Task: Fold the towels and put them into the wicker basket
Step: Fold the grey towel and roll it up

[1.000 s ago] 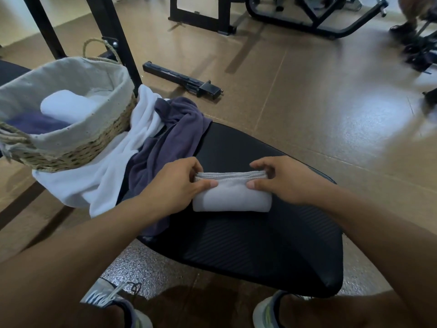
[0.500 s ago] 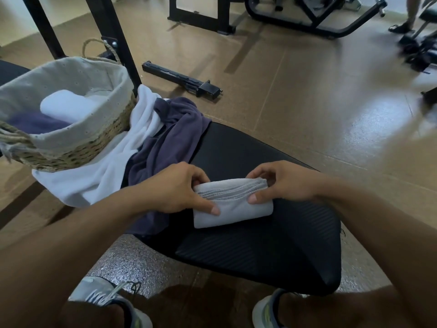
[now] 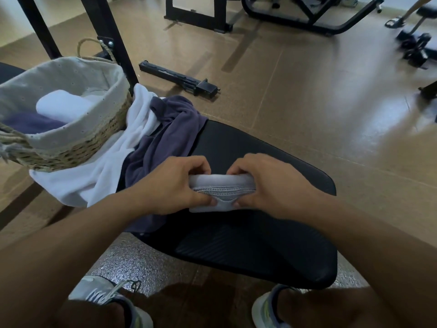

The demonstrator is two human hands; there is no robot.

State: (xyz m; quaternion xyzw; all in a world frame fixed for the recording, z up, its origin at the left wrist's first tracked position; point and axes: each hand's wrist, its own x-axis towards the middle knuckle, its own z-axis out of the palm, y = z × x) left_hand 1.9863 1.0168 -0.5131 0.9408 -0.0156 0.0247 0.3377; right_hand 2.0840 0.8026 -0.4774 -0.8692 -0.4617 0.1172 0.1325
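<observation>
A small folded grey towel [image 3: 222, 188] stands tilted up on the black padded bench [image 3: 272, 245]. My left hand [image 3: 172, 185] grips its left end and my right hand [image 3: 264, 185] grips its right end, thumbs pinching the near face. To the left a loose purple towel [image 3: 170, 136] and a loose white towel [image 3: 101, 178] lie draped over the bench end. The lined wicker basket [image 3: 71, 147] stands at the far left, holding a rolled white towel [image 3: 63, 107] and a purple towel [image 3: 30, 123].
A black metal bar [image 3: 179, 78] lies on the brown floor beyond the bench. Black frame posts [image 3: 111, 39] rise behind the basket. Gym machines [image 3: 307, 17] stand at the back and right. My two shoes [image 3: 104, 301] are below the bench.
Both hands have closed in on the grey towel's ends and lifted its far edge, so the towel now stands tilted instead of lying flat.
</observation>
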